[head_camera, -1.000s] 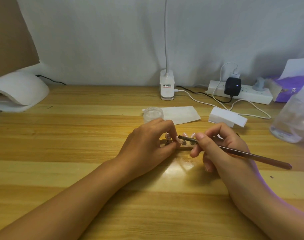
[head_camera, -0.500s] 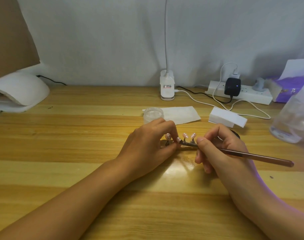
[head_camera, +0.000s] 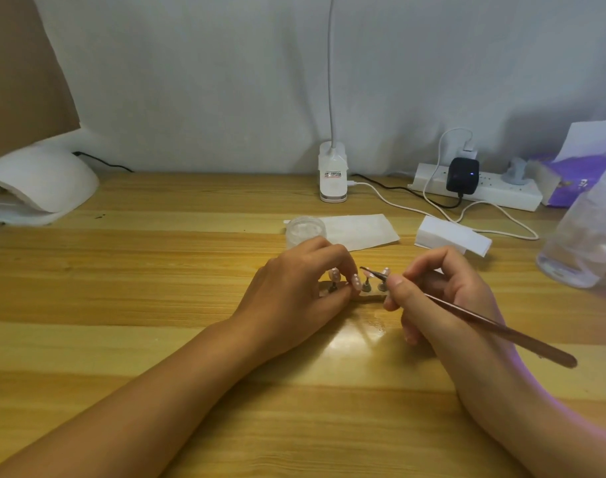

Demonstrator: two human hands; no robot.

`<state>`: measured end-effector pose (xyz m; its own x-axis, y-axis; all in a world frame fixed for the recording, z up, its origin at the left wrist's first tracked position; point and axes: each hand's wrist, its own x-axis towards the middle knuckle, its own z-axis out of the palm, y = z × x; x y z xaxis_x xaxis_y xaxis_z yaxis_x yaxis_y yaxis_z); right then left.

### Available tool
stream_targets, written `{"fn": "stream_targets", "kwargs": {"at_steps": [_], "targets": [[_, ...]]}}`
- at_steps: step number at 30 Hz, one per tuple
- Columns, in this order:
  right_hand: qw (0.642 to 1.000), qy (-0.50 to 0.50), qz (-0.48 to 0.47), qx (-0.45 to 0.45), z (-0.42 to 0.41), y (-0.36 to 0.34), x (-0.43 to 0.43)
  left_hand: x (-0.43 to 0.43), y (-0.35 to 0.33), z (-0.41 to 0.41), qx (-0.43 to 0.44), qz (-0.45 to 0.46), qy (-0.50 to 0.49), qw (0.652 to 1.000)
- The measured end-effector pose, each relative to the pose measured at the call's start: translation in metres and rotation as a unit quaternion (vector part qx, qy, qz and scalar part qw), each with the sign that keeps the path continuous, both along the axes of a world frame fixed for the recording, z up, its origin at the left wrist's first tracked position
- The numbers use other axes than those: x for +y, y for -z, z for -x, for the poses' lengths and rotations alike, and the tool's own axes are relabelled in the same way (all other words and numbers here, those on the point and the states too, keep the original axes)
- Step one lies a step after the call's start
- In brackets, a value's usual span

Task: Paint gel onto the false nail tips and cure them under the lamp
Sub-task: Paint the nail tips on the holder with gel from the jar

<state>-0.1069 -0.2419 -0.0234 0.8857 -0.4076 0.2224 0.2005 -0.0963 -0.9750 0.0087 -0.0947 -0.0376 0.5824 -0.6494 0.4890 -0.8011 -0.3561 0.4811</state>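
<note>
Light: soft, rather dim, from above.
Glare: pale sheen on the desk (head_camera: 360,336) between the left hand (head_camera: 294,294) and right hand (head_camera: 442,298).
Shadows: faint under both; grey on the wall (head_camera: 501,125) beyond the right hand.
Edges: bowed; bottle (head_camera: 584,236) right of it blurred.

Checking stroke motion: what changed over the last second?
The brush tip dipped to the nail tips, then lifted slightly. Its handle end swung lower, toward the person. The right hand kept its grip on it. Nothing was taken up or let go. The left hand still pinches the holder; lamp and jar unmoved.
</note>
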Motion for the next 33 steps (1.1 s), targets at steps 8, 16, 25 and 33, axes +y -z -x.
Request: {"fn": "stream_targets", "kwargs": {"at_steps": [8,16,25,33], "targets": [[0.998,-0.015,0.062,0.016,-0.0034,0.0039,-0.0028,-0.0008,0.0012,-0.0017,0.008,0.007,0.002,1.0],[0.995,-0.019,0.099,0.028,-0.0023,0.003,-0.0026,-0.0004,0.0004,-0.0013,0.007,0.003,0.004,1.0],[0.999,-0.023,0.037,0.002,-0.001,0.0042,-0.0026,0.0002,0.0013,-0.0002,0.019,0.007,-0.001,1.0],[0.997,-0.017,0.071,0.021,-0.0046,0.0053,-0.0037,-0.0004,0.0001,-0.0013,0.021,0.008,-0.001,1.0]]}}
